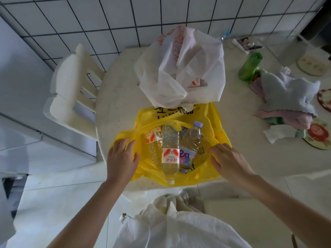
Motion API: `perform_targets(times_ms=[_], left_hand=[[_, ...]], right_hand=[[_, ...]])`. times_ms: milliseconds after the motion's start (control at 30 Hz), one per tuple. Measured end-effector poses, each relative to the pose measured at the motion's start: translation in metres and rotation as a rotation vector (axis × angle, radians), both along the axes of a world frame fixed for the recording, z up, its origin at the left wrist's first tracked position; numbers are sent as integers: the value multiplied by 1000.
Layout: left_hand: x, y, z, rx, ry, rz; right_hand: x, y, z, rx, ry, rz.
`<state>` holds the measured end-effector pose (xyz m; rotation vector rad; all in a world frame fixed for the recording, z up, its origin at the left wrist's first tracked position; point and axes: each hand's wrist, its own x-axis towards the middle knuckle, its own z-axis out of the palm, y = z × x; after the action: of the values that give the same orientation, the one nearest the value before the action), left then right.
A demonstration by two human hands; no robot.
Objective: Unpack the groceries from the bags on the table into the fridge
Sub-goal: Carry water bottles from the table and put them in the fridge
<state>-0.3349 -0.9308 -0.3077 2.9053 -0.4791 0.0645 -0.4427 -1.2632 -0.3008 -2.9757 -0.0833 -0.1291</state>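
1. Two bags sit on the surface [116,97]: a yellow bag [179,115] near, a white bag [179,68] just behind it.
2. Yellow bag: black print, unreadable. White bag: red print, unreadable.
3. Three bottles [170,151] lie inside the yellow bag; two wear red-and-white labels with Chinese characters, one a purple cap.
4. Left hand [121,160] and right hand [229,160] each have a grip curled on the yellow bag's rim, spreading it.

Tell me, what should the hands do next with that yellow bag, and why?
Probably the right hand should let go of the yellow bag and lift out the nearest water bottle. Both hands already hold the bag's mouth wide open, the left hand can keep it so, and the bottles lie uncovered inside.
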Motion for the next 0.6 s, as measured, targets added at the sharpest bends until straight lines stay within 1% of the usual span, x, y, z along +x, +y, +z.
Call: perform_targets(times_ms=[67, 200, 300, 400, 500, 600], left_hand=[[8, -7, -3, 61, 25, -53], [25, -22, -7, 200, 66, -140], [40, -33, -7, 210, 82, -181], [60, -41, -2, 203, 43, -197], [78, -47, 1, 222, 25, -205], [93, -52, 2, 225, 25, -194]], right_hand=[[18, 4, 2, 5, -1, -13], [46, -3, -5, -20, 245, -97], [59, -12, -9, -70, 359, -102], [71, -22, -8, -102, 338, -188], [87, -35, -2, -29, 265, -276], [108, -48, 3, 6, 228, -284]])
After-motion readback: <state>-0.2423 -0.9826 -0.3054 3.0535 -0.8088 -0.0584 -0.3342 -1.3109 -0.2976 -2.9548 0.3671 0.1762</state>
